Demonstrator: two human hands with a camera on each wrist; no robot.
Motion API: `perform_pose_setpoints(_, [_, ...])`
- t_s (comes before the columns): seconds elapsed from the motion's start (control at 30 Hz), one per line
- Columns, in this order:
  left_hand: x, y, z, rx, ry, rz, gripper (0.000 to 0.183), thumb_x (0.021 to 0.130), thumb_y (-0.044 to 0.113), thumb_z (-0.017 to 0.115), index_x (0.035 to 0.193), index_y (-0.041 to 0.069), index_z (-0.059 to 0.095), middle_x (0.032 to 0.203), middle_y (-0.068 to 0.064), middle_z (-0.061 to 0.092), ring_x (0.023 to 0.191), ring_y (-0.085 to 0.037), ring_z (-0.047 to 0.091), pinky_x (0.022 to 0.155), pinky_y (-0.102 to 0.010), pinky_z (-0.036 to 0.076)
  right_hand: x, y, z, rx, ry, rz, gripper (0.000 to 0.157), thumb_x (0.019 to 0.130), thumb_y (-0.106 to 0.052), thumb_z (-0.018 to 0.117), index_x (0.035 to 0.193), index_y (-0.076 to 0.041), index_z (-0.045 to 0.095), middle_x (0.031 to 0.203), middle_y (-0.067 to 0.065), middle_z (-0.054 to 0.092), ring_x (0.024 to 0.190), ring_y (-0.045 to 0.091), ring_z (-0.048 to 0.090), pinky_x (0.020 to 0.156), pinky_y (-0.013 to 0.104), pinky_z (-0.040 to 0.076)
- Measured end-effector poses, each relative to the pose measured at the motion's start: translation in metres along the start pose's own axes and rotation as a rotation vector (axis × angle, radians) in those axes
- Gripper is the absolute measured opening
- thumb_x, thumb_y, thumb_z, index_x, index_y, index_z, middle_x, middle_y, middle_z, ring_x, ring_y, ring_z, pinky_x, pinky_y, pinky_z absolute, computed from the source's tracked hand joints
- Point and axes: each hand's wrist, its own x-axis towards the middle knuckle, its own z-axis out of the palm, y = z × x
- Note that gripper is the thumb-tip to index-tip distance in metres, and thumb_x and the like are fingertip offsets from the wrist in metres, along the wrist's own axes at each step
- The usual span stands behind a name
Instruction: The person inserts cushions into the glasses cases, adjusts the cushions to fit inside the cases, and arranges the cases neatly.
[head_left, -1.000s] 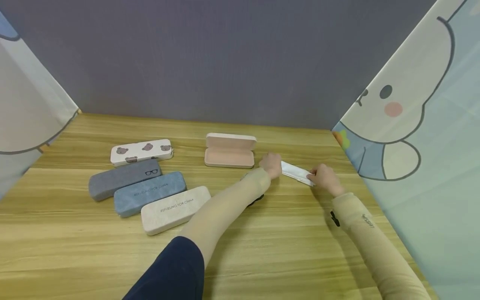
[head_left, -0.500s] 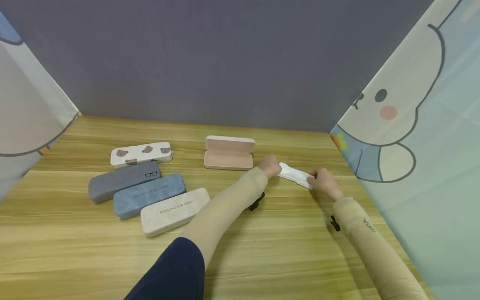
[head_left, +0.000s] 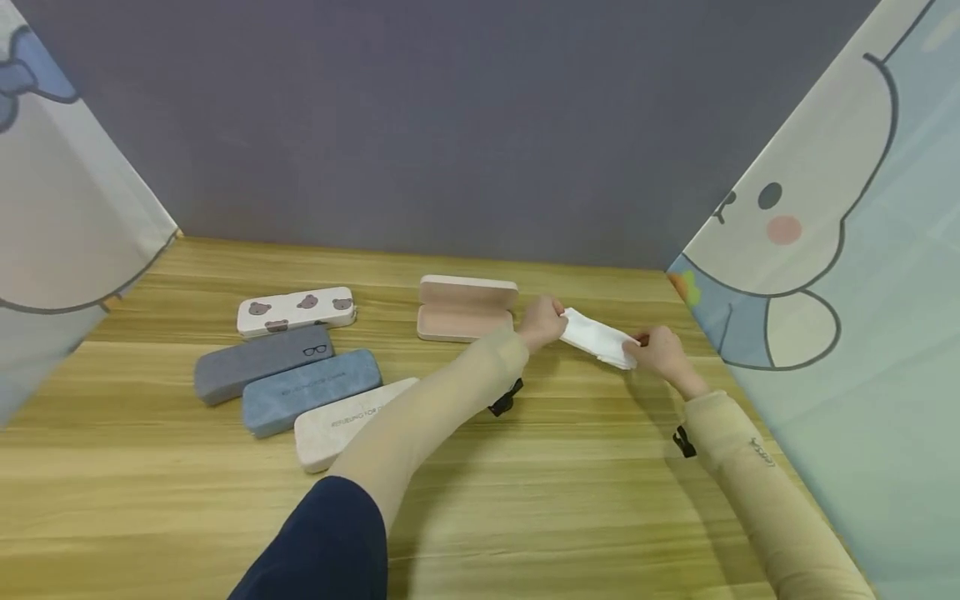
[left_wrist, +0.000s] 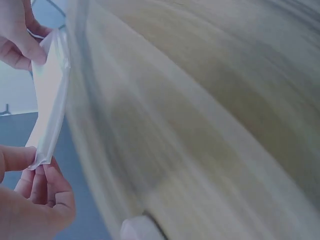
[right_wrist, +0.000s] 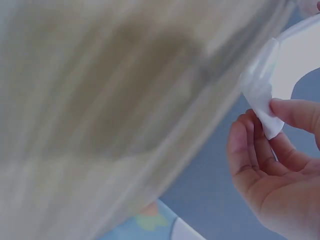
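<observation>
A folded white cloth [head_left: 597, 337] stretches between my two hands over the right part of the table. My left hand [head_left: 542, 323] pinches its left end, the thumb on one face and the fingers behind, as the left wrist view shows. The opposite end is pinched between thumb and fingers of my right hand [head_left: 663, 358]. In the right wrist view a corner of the cloth [right_wrist: 267, 107] sticks out past the right thumb. Just left of my left hand stands a glasses case [head_left: 465, 323] with its lid up and a pink inside.
Several closed glasses cases lie at the left: a white one with bear heads [head_left: 297, 311], a grey one [head_left: 262, 362], a blue one [head_left: 311, 390] and a cream one [head_left: 352, 421], partly hidden by my left forearm. A dark grey panel [head_left: 420, 133] rises behind the table.
The white cloth has come up and now shows a wider face. Both hands keep their pinch on its ends and have lifted slightly. The glasses cases stay where they were.
</observation>
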Motion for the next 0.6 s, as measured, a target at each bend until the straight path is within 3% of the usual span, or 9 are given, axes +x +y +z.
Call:
perform_pose_setpoints(0.07, [-0.003, 0.004, -0.006, 0.003, 0.003, 0.016, 0.023, 0.096, 0.009, 0.052, 0.116, 0.0, 0.061, 0.122, -0.012, 0.062, 0.092, -0.018, 0.054, 0.082, -0.028, 0.048, 0.001, -0.005, -0.005, 0.003, 0.01, -0.016, 0.031, 0.091, -0.011, 0.056, 0.104, 0.017, 0.063, 0.086, 0.028, 0.065, 0.066, 0.02, 0.056, 0.057, 0.026, 0.043])
perform_pose_setpoints(0.17, [-0.008, 0.01, -0.015, 0.02, 0.026, 0.03, 0.022, 0.097, 0.012, 0.053, 0.114, 0.001, 0.061, 0.12, -0.012, 0.063, 0.087, -0.016, 0.054, 0.074, -0.023, 0.046, 0.002, -0.015, -0.012, -0.002, 0.0, -0.018, 0.033, 0.093, -0.013, 0.055, 0.106, 0.016, 0.062, 0.085, 0.025, 0.064, 0.066, 0.018, 0.053, 0.057, 0.026, 0.042])
perform_pose_setpoints(0.37, [-0.019, 0.017, -0.043, -0.044, 0.075, 0.06, 0.02, 0.097, 0.014, 0.055, 0.112, 0.002, 0.06, 0.11, -0.014, 0.064, 0.076, -0.014, 0.051, 0.061, -0.02, 0.04, 0.011, -0.038, -0.018, -0.016, 0.01, -0.077, 0.033, 0.095, -0.015, 0.054, 0.108, 0.013, 0.063, 0.094, 0.028, 0.065, 0.075, 0.027, 0.059, 0.061, 0.026, 0.043])
perform_pose_setpoints(0.6, [-0.026, 0.015, -0.078, -0.093, 0.1, 0.069, 0.019, 0.097, 0.014, 0.056, 0.112, 0.003, 0.058, 0.113, -0.013, 0.062, 0.097, -0.022, 0.06, 0.072, -0.025, 0.05, 0.019, -0.064, -0.025, -0.006, 0.036, -0.135, 0.032, 0.095, -0.015, 0.052, 0.108, 0.013, 0.063, 0.095, 0.029, 0.064, 0.077, 0.029, 0.058, 0.065, 0.029, 0.044])
